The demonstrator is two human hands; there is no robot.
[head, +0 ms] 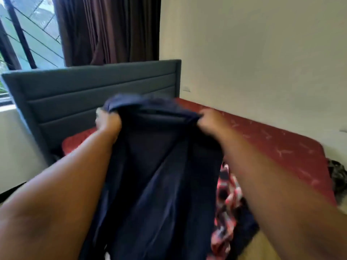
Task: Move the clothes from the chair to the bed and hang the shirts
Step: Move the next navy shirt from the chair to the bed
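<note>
I held the navy shirt [159, 175] up in front of me, over the bed [281, 147], my left hand [109, 122] and right hand [210, 121] each gripping its top edge, fingers curled tight into the cloth. It hung between my forearms. A red patterned garment [227, 199] lay on the bed just beside it, below the grey headboard [75, 94].

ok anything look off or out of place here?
Mostly no. Both hands, left hand and right hand, grip the navy garment by its top edge. One oddity: a red patterned cloth hangs crumpled off the bed edge instead of lying flat.
</note>
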